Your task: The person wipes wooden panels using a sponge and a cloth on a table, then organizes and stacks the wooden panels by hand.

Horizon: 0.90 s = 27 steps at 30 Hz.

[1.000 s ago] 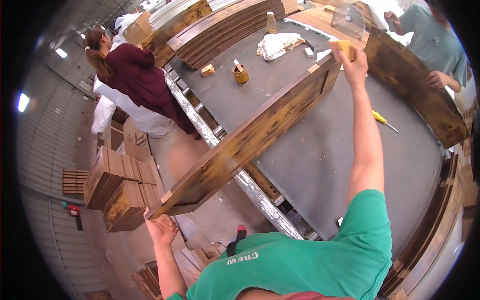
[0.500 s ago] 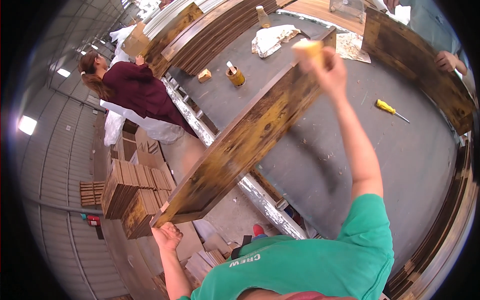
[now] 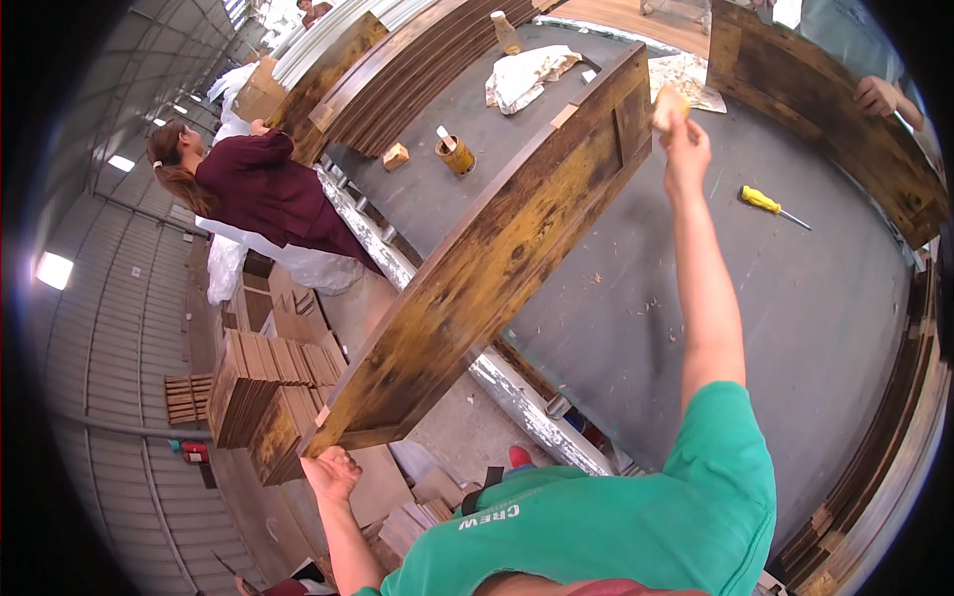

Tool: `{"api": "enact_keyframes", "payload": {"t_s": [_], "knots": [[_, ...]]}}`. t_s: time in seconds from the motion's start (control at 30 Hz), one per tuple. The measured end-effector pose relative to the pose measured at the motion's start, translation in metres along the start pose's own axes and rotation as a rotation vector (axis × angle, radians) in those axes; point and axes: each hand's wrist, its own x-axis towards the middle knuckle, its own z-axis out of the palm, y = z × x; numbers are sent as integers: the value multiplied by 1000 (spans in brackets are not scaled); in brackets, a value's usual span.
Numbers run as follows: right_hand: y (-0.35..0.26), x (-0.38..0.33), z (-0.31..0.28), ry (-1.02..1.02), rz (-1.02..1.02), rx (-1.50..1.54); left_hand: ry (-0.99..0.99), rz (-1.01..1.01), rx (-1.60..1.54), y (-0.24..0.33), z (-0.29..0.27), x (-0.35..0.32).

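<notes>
A long brown wooden panel (image 3: 487,268) with dark mottled grain stands on its long edge, slanting across the table's near left side. Its near end is gripped by my left hand (image 3: 333,473), fingers curled round the corner. My right hand (image 3: 688,154) pinches a pale yellow sponge (image 3: 670,107) just beside the panel's far end; whether the sponge touches the wood I cannot tell. Left of the panel, on the dark table (image 3: 715,298), stand an open tin (image 3: 457,157) with a brush or stick in it and a small sponge block (image 3: 396,156).
A yellow-handled screwdriver (image 3: 760,201) lies to the right. A white cloth (image 3: 532,77) and a bottle (image 3: 505,32) sit at the back. At far right a co-worker's hand (image 3: 876,96) rests on another panel (image 3: 805,109). A person in maroon (image 3: 268,189) stands left, near stacked boards (image 3: 427,70).
My right hand has moved the sponge off the panel's top edge to the right of its far end. My left hand keeps its grip on the near corner.
</notes>
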Motion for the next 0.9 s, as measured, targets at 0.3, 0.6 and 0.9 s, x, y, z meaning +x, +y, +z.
{"api": "enact_keyframes", "payload": {"t_s": [0.3, 0.6, 0.9], "knots": [[16, 76, 50, 135, -162, -138, -9, -36, -38, -4, -3, -6], [8, 7, 67, 88, -282, -344, 27, -20, -5, -7, -13, -8], [21, -6, 73, 203, -243, -457, 19, -8, -34, -17, -4, -19]]}}
